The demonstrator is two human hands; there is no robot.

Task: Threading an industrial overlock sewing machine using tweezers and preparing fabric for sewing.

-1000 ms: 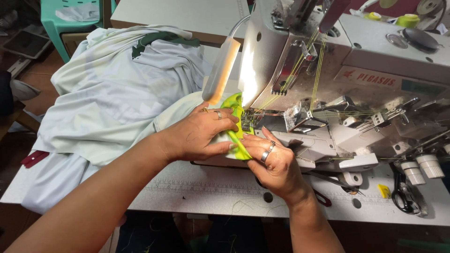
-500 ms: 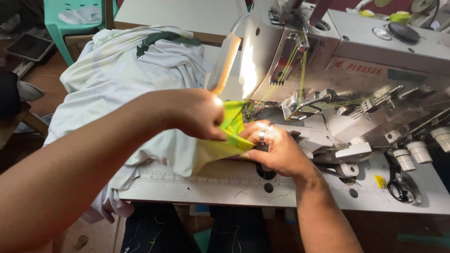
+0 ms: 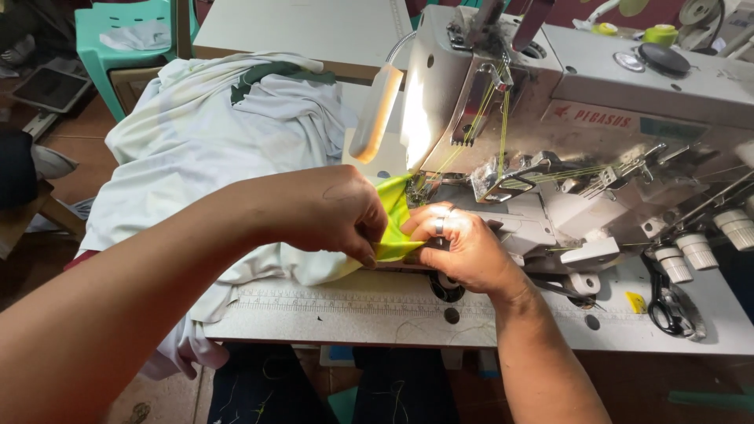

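While a heap of pale white fabric (image 3: 212, 149) lies left of the sewing machine (image 3: 565, 133), the left hand (image 3: 330, 212) pinches a neon-yellow fabric strip (image 3: 393, 224) at the machine's front; the right hand (image 3: 463, 247), ring on one finger, clamps the strip's other side.

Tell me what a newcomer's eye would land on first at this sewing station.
The bright yellow-green strip of fabric stands out at centre, pinched between the left hand and the ringed right hand just in front of the needle area. Behind it sits the grey industrial sewing machine, strung with yellow-green threads and lit by a small white lamp. To the left, a heap of pale white cloth covers the table.
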